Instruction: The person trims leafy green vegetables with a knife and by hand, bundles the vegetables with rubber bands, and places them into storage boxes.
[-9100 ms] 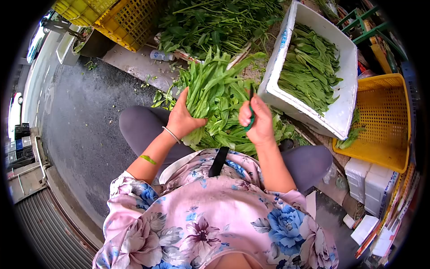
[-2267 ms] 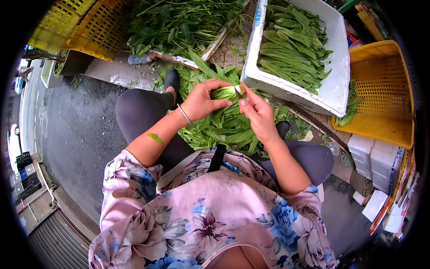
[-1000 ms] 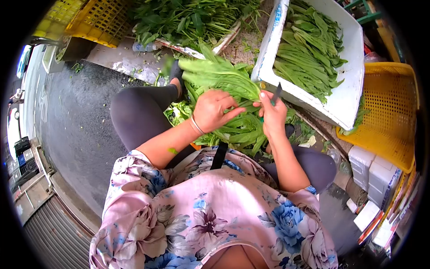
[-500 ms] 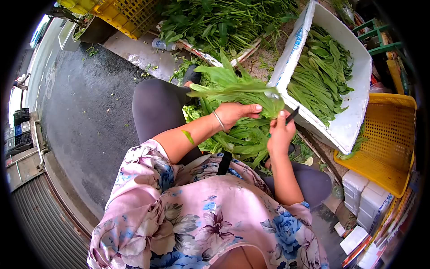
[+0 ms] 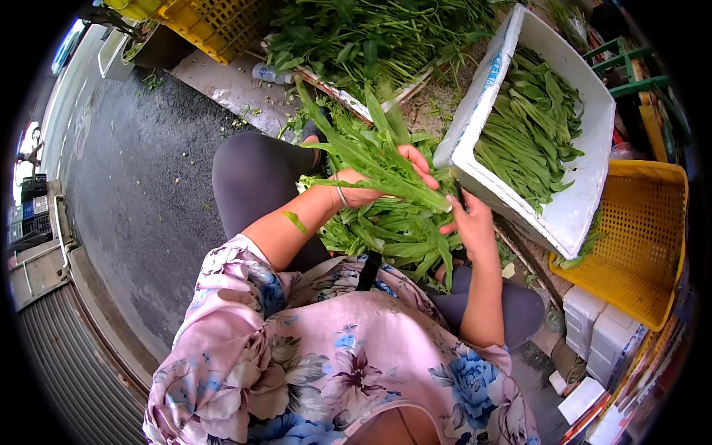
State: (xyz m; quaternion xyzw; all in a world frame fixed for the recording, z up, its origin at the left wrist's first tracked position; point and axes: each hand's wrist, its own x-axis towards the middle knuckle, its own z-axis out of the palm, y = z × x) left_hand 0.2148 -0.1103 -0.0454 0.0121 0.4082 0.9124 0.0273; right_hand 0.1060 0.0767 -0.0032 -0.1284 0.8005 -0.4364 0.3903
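Note:
My left hand (image 5: 415,165), with a bracelet at the wrist, cradles a head of long-leaf lettuce (image 5: 371,169) whose leaves point up and to the left. Its cut stem end lies beside my right hand (image 5: 473,222). That hand is closed around a small dark knife (image 5: 460,194), mostly hidden by the fingers, with the thumb near the stem. Below both hands, a pile of loose lettuce leaves (image 5: 393,236) lies between my legs. To the right, a white foam box (image 5: 458,152) stands tilted, holding lettuce bunches (image 5: 523,137) laid in rows.
Stemmy greens (image 5: 363,37) are heaped at the top, near a plastic bottle (image 5: 271,74). Yellow crates stand at upper left (image 5: 211,30) and at right (image 5: 630,230). White containers (image 5: 612,334) sit below the right crate. Wet pavement (image 5: 141,200) stretches to the left.
The lettuce has turned in my left hand, which has opened its fingers more beneath it. My right hand has shifted slightly, and the knife now points more upward beside the stem.

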